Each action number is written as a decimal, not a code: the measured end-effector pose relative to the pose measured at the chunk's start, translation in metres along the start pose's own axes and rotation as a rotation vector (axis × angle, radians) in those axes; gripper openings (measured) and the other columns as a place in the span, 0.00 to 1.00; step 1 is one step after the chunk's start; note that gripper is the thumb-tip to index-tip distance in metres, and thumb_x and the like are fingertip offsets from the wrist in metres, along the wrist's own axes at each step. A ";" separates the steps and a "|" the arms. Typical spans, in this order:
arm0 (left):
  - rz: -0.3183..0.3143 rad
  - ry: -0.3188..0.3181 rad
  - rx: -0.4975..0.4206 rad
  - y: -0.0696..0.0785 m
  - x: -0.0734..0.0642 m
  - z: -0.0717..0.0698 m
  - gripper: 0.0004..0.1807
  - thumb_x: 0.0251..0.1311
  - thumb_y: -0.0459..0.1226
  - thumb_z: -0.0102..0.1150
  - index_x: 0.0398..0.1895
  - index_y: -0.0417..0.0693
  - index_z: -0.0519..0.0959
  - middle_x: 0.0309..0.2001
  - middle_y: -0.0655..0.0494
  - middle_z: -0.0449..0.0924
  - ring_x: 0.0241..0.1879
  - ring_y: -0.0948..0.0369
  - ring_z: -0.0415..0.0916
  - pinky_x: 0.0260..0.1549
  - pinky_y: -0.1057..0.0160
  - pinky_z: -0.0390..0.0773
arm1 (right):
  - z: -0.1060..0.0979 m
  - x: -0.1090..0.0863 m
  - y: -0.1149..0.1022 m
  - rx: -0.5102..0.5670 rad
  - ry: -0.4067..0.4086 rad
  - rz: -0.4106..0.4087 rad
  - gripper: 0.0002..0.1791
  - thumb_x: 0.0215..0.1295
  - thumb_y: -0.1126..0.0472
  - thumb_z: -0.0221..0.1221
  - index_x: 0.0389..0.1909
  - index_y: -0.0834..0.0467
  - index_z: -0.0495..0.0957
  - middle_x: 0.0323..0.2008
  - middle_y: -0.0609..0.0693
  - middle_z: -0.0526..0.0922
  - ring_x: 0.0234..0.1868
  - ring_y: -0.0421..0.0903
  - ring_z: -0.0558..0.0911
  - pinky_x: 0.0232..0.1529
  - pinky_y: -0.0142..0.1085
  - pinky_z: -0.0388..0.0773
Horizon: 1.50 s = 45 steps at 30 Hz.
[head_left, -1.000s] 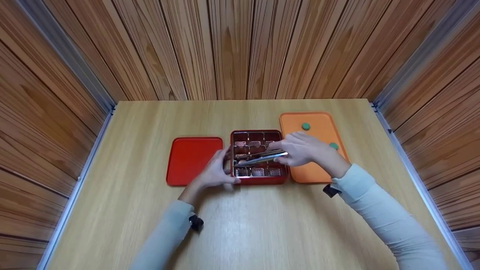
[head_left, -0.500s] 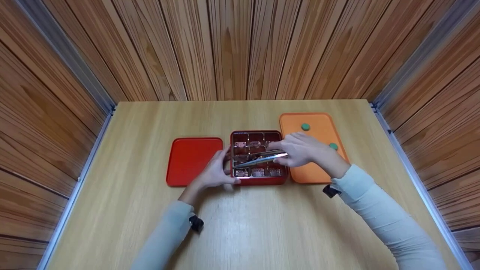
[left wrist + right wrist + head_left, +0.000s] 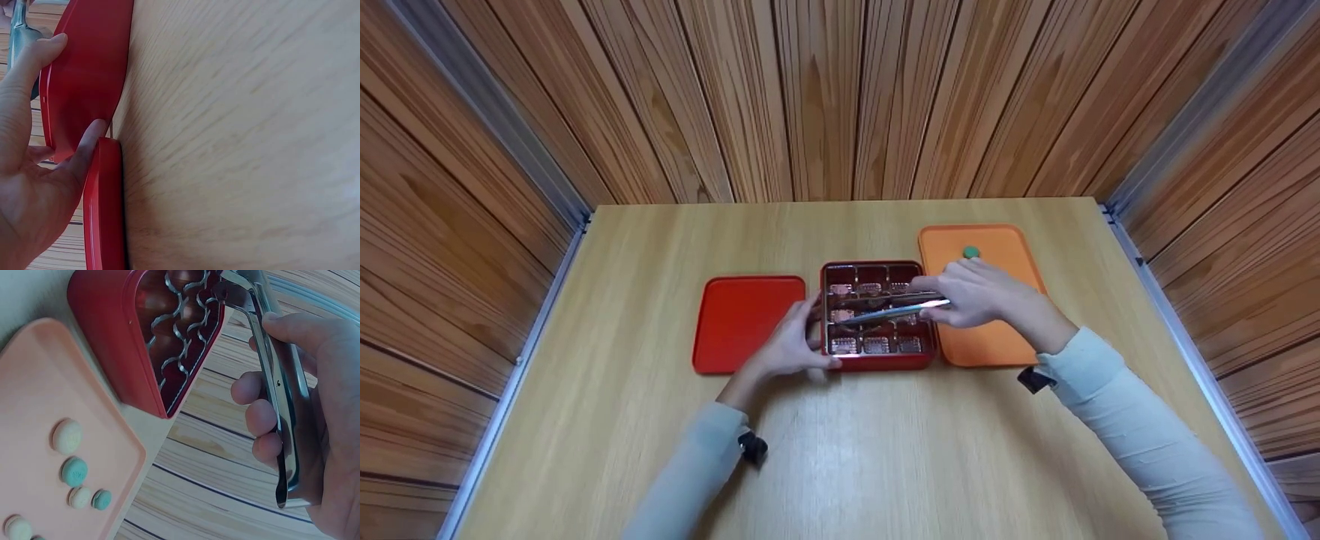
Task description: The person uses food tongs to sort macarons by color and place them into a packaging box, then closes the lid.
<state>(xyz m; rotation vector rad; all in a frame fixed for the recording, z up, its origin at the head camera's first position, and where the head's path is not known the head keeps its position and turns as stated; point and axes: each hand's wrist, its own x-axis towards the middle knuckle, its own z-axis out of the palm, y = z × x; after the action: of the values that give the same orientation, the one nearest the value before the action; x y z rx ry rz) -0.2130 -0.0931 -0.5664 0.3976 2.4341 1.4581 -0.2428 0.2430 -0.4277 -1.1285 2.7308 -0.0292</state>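
Observation:
A red tin [image 3: 885, 362] with a glossy divided insert sits mid-table. My left hand [image 3: 791, 345] grips its near left corner, the thumb on the front wall and other fingers against the side; the tin's outer wall [image 3: 90, 56] fills part of the left wrist view. My right hand [image 3: 971, 292] holds metal tongs [image 3: 896, 311], whose two arms stand apart and reach left over the compartments. In the right wrist view the tongs [image 3: 298, 410] lie between thumb and fingers, their tips at the tin's opening; what lies between the tips is hidden.
An orange tray [image 3: 982, 341] adjoins the tin on the right; several green macarons [image 3: 74, 471] and pale macarons [image 3: 67, 437] lie on it. To the left lies a flat red lid [image 3: 750, 315]. Wood-panelled walls [image 3: 825, 97] enclose the table's back and sides.
My right hand and the tongs have shifted slightly right and away from me, and the tongs' arms look wider apart. The right hand and arm now cover one green macaron. My left hand stays put.

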 end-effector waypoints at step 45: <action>-0.003 0.001 0.015 -0.001 0.000 0.000 0.74 0.48 0.43 0.91 0.94 0.45 0.50 0.81 0.35 0.65 0.82 0.40 0.66 0.88 0.36 0.63 | 0.004 -0.091 0.079 0.183 0.008 0.207 0.22 0.79 0.54 0.68 0.67 0.57 0.82 0.19 0.41 0.69 0.17 0.38 0.63 0.20 0.30 0.57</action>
<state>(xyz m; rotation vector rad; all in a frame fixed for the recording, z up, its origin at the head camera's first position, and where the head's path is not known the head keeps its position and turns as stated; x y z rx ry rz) -0.2133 -0.0931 -0.5675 0.3964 2.4464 1.4399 -0.2344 0.3630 -0.4236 -0.7957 2.7694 -0.2487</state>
